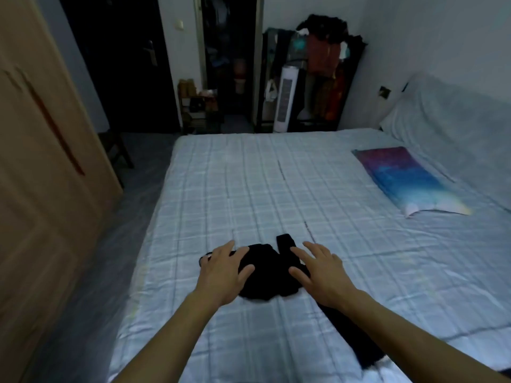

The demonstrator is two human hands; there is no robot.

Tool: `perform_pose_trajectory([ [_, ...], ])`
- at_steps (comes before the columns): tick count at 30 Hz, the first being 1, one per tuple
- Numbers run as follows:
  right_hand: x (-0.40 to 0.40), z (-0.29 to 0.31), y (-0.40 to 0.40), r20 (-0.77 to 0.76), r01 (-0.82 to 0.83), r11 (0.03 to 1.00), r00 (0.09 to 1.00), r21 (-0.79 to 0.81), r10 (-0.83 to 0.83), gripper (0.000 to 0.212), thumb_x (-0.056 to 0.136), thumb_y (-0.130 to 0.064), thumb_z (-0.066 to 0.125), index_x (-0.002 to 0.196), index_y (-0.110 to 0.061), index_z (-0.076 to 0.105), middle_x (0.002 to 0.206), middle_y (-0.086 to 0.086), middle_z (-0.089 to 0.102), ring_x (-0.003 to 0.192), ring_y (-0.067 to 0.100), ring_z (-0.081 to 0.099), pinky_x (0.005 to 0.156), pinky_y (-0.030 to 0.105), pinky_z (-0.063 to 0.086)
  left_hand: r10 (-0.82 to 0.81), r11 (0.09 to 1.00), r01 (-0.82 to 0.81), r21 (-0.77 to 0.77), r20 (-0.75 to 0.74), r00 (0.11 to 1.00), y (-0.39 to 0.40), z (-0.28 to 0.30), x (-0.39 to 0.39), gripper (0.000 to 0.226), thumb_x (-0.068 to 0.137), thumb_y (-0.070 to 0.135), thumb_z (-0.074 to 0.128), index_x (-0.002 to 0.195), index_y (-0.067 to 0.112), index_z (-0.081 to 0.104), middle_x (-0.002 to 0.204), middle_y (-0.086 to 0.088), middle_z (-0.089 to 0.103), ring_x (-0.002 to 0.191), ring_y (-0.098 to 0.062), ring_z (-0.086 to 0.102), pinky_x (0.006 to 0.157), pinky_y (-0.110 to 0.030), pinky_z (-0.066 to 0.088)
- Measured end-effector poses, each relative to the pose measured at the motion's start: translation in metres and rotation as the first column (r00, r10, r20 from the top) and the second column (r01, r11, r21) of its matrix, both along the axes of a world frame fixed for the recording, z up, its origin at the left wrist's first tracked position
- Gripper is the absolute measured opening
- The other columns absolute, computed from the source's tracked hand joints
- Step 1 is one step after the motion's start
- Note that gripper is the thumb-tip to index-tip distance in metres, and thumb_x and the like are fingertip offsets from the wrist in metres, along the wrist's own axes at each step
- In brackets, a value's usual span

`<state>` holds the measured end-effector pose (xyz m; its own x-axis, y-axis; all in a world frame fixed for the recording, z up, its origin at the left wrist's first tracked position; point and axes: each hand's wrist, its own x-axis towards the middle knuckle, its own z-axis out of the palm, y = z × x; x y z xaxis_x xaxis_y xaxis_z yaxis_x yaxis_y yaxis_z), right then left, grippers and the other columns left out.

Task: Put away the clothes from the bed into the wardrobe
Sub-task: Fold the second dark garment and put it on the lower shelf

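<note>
Both hands spread open, left hand (225, 272) and right hand (322, 275) over black garment (265, 275) on bed (249, 189), nothing gripped; best bunch it whole before lifting.

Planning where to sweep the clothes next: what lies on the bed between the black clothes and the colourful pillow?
In the head view, nothing: only bare checked sheet stretches between the black clothes and the colourful pillow.
</note>
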<state>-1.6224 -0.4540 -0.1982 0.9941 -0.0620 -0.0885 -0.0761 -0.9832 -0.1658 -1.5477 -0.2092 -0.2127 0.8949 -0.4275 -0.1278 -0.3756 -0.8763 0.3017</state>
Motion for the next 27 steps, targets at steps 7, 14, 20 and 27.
perform_pose_trajectory([
  [7, 0.036, -0.007, 0.006, -0.014, -0.022, 0.997, 1.0, 0.071, 0.023, 0.084, 0.08, -0.074, 0.008, 0.15, -0.033, 0.029, 0.16, 0.002, 0.026, 0.146, 0.027, 0.023, 0.113, 0.052, 0.028, 0.044, 0.997, -0.047, -0.063, -0.044, 0.998, 0.01, -0.024, 0.017, 0.056, 0.098, 0.06, 0.036, 0.149, 0.038, 0.032, 0.159, 0.001, 0.028, 0.143, -0.025, 0.03, 0.112, -0.05, 0.031],
  [14, 0.087, -0.045, -0.012, -0.058, -0.08, 0.979, 0.994, 0.189, 0.092, 0.086, 0.084, -0.079, 0.009, 0.152, -0.029, 0.028, 0.158, 0.003, 0.029, 0.145, 0.026, 0.026, 0.113, 0.052, 0.03, 0.231, 0.97, -0.239, -0.047, -0.134, 0.964, 0.015, -0.043, 0.048, 0.055, 0.099, 0.057, 0.039, 0.149, 0.036, 0.033, 0.158, 0.004, 0.03, 0.139, -0.024, 0.036, 0.108, -0.045, 0.037],
  [20, 0.147, -0.076, -0.03, -0.077, -0.166, 0.955, 0.979, 0.246, 0.191, 0.082, 0.085, -0.072, 0.01, 0.15, -0.028, 0.031, 0.156, 0.003, 0.034, 0.142, 0.025, 0.031, 0.113, 0.049, 0.031, 0.337, 0.93, -0.356, -0.092, -0.177, 0.925, -0.02, -0.053, 0.077, 0.056, 0.099, 0.055, 0.041, 0.149, 0.031, 0.036, 0.154, 0.006, 0.036, 0.138, -0.022, 0.037, 0.106, -0.041, 0.036],
  [27, 0.195, -0.1, -0.025, -0.131, -0.198, 0.951, 0.963, 0.239, 0.233, 0.086, 0.081, -0.07, 0.009, 0.151, -0.025, 0.031, 0.157, 0.005, 0.031, 0.142, 0.027, 0.031, 0.114, 0.048, 0.031, 0.351, 0.933, -0.359, 0.017, -0.255, 0.901, -0.015, -0.088, 0.114, 0.056, 0.099, 0.053, 0.042, 0.149, 0.028, 0.036, 0.157, 0.002, 0.033, 0.14, -0.022, 0.035, 0.108, -0.042, 0.038],
])
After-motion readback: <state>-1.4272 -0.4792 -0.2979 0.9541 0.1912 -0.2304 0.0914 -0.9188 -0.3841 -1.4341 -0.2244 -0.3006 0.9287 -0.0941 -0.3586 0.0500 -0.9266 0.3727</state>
